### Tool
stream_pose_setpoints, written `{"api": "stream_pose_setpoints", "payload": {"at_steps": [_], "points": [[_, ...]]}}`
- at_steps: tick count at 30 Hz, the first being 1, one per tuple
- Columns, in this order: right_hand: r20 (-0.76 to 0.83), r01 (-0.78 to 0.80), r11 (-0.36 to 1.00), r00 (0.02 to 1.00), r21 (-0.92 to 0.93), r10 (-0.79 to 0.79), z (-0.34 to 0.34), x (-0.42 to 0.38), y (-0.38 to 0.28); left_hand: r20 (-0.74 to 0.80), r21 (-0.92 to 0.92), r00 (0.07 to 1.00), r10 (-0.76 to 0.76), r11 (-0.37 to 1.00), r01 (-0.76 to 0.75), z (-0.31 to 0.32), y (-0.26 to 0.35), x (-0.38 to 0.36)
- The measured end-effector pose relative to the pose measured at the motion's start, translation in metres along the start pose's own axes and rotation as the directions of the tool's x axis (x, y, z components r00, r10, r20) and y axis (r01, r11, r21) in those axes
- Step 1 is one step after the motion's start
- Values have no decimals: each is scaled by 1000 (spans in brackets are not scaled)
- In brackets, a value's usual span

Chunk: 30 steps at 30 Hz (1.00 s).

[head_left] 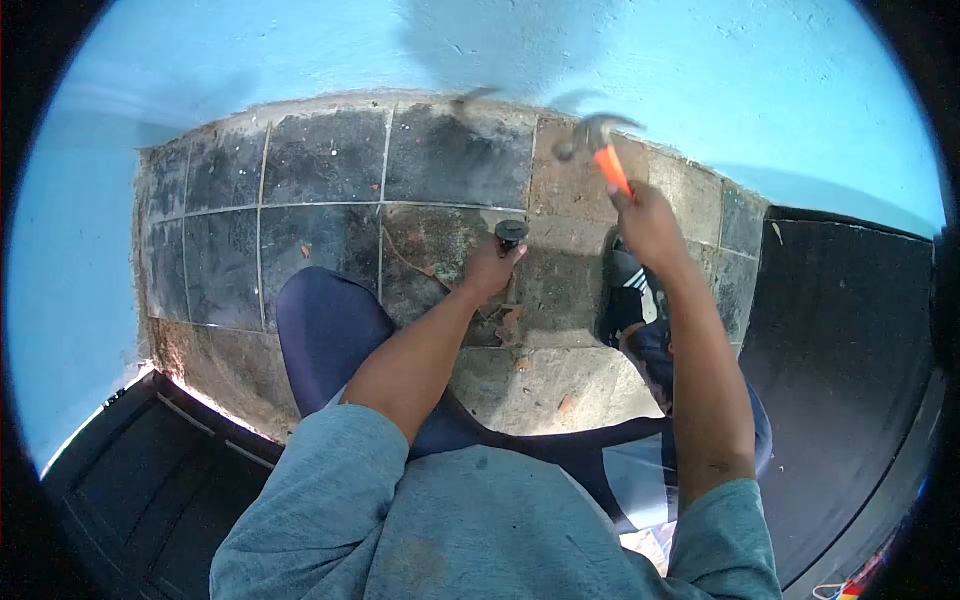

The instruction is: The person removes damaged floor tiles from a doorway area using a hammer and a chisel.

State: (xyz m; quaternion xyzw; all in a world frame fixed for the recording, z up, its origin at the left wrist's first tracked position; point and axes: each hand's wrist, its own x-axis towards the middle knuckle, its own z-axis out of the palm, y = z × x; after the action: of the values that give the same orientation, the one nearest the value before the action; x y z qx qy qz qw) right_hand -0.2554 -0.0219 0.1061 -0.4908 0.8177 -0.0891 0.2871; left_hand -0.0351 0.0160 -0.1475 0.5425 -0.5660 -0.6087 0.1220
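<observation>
My left hand [486, 272] is closed around a chisel [511, 232] with a wide, round black top, held over the floor; its blade is hidden below. In my raised right hand [651, 226] is a claw hammer [613, 168], gripped by its orange handle. The hammer's dark head is up and to the right of the chisel, apart from it, and slightly blurred. Beneath my left hand lies a dark floor tile [425, 235] beside a bare, brownish patch of floor [563, 265]. Broken brown fragments [510, 325] lie just below that hand.
Dark tiles [325, 160] with pale joints cover the floor to the left. A light blue wall [330, 50] rises ahead. My shoe [627, 275] is on the floor at the right, near a black panel [840, 330]. Another black panel [150, 480] is at lower left.
</observation>
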Motion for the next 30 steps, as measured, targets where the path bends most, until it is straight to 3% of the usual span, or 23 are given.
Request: {"api": "stream_pose_setpoints", "payload": {"at_steps": [5,6,8,11,14,19,23,26,30], "points": [[-224,113,993,969,41,-101,0,-1,-29,60,21,997,-50,999,49,-4,13,-2],[-202,47,997,978,-54,-57,20,4,-17,76,3,996,-42,999,42,-2,7,1],[-23,96,971,994,-220,-103,48,-4,5,32,4,999,17,1000,-17,8,-6,5],[350,182,954,932,-239,-90,77,-5,31,33,24,999,16,1000,-17,-1,6,-6],[337,117,970,941,-213,-40,59,-7,31,94,31,996,2,1000,-5,-17,29,-18],[42,59,993,998,-98,-55,15,-10,6,83,34,996,14,999,-17,-3,11,-13],[-150,23,1000,988,2,-23,10,-16,-15,65,16,998,-15,1000,14,-11,18,-23],[-48,-1,998,999,61,4,19,-13,-7,30,27,997,-77,997,76,-20,32,-35],[30,67,998,997,-3,-67,22,-18,-14,-46,24,995,-86,996,87,-18,21,-36]]}}
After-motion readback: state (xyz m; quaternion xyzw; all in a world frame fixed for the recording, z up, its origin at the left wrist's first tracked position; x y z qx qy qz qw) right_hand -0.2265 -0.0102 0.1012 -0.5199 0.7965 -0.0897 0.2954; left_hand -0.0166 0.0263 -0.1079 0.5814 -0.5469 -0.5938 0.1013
